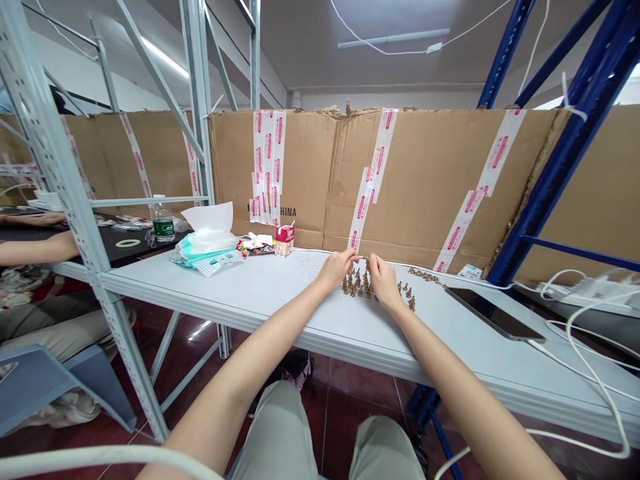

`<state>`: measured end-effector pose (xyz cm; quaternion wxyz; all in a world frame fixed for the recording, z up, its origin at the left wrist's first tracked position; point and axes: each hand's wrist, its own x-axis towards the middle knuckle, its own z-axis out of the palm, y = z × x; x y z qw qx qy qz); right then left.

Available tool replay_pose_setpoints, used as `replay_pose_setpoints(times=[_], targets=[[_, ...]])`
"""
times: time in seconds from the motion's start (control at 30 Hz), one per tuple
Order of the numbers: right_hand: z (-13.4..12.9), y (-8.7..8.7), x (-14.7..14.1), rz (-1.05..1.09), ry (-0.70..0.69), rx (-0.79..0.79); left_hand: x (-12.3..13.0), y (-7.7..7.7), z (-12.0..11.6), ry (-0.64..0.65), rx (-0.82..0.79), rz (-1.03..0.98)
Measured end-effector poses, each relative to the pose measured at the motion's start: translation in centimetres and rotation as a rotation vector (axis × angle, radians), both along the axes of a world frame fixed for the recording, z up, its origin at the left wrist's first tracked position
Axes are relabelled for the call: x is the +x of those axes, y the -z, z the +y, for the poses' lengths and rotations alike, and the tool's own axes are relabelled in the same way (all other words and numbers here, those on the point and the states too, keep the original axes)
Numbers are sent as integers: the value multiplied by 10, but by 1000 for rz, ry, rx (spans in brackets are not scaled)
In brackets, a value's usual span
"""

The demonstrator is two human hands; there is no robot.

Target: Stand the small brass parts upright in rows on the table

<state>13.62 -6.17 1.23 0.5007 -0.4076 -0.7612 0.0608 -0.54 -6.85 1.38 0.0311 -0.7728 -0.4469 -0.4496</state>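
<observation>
Both hands are raised over the grey tabletop (280, 300), close together. My left hand (339, 269) is closed, its fingertips pinching a small brownish part that spans toward the other hand. My right hand (384, 280) is closed too, with its fingertips at the same part's other side; the part is too small to name. Below and between the hands, several small bronze-coloured pieces (353, 285) stand in rows on the table. More of these pieces (410, 293) show to the right of my right hand, which hides some of them. A flat pile of similar pieces (424, 274) lies farther right.
A black phone (495, 312) with a white cable lies at the right. At the left are a tissue pack (207, 240), wrappers (257, 245) and a small red drink carton (285, 241). Cardboard (415, 180) walls the back. Another person's arm (40, 250) shows far left.
</observation>
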Motion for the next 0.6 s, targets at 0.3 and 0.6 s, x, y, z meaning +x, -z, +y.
replay_pose_setpoints(times=[0.3,0.6], targets=[[3,3,1,-2,-50,-51,0,-3,-5,-49,67,79],[-1,-4,2,64,-163,35,-1,-4,-10,-134,110,151]])
